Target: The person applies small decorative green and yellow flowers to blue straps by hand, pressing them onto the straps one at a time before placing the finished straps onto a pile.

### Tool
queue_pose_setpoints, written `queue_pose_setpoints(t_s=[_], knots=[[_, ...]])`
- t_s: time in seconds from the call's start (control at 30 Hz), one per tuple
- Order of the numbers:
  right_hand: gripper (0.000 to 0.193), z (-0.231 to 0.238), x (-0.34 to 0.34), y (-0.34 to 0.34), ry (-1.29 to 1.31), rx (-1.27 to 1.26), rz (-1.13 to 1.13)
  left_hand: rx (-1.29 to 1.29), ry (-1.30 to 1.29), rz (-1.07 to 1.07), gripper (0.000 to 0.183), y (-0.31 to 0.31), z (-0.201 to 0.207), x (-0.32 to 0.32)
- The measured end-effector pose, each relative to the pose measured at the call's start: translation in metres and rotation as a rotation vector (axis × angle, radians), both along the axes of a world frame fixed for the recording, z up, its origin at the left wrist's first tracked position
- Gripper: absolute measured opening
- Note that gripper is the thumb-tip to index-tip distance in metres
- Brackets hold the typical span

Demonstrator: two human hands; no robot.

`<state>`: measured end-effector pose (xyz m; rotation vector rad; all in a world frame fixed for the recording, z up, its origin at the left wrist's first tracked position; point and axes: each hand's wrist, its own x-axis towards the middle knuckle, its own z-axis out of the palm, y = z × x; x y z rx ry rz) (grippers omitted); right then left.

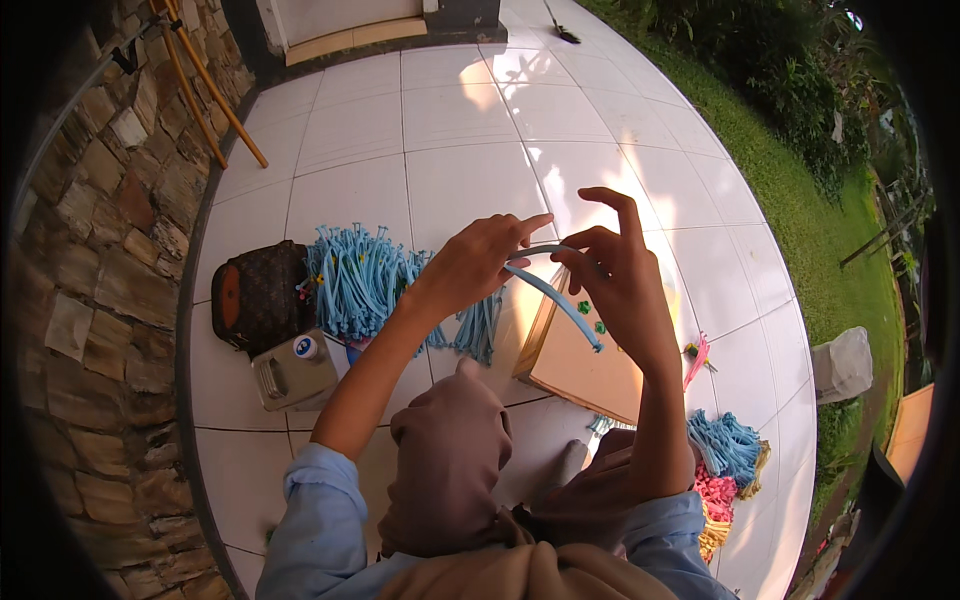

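A narrow light-blue strip (558,298), like a flat cord, stretches between my two hands above the floor. My left hand (468,262) pinches it near its bend, index finger pointing right. Thumb and fingers of my right hand (618,285) close on the strip's other side, with the index finger raised and curled. One loose end of the strip hangs down to the right. Below my hands lies a tan board or box (580,368) with small green pieces (584,307) on it, partly covered by my right arm.
Left of me lie a heap of light-blue cords (360,285), a brown bag (262,295) and a metal tin (296,368). Blue bundles (725,445) and pink bundles (715,490) rest at right, near a pink strip (697,360). A stone wall (110,330) borders the tiles.
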<state>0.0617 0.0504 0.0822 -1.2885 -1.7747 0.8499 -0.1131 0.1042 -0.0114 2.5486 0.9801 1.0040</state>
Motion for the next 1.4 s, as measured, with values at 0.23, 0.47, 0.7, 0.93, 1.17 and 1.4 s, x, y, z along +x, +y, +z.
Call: queue_pose_setpoints(t_s=[0.23,0.47,0.7,0.93,1.17,1.4], knots=[[0.039,0.049,0.085,-0.06,-0.249,0.15,-0.117,0.164,-0.152,-0.027,0.035,-0.055,0.056,0.051],[0.035,0.01,0.141,-0.094,0.178,0.213,-0.243,-0.994,-0.838,-0.526,0.033,-0.088,0.042,0.089],[0.037,-0.049,0.146,-0.103,0.164,-0.223,0.005,-1.262,-1.253,-0.192,0.03,-0.093,0.03,0.107],[0.058,-0.069,0.145,-0.093,0.427,-0.25,-0.122,-1.468,-0.993,-0.738,0.036,-0.094,0.006,0.104],[0.073,-0.045,0.136,-0.088,0.875,0.164,-0.31,-1.507,-0.681,-0.592,0.043,-0.111,0.013,0.103],[0.069,-0.049,0.134,-0.085,0.645,0.368,-0.468,-1.49,-0.58,-0.392,0.033,-0.111,0.014,0.106]])
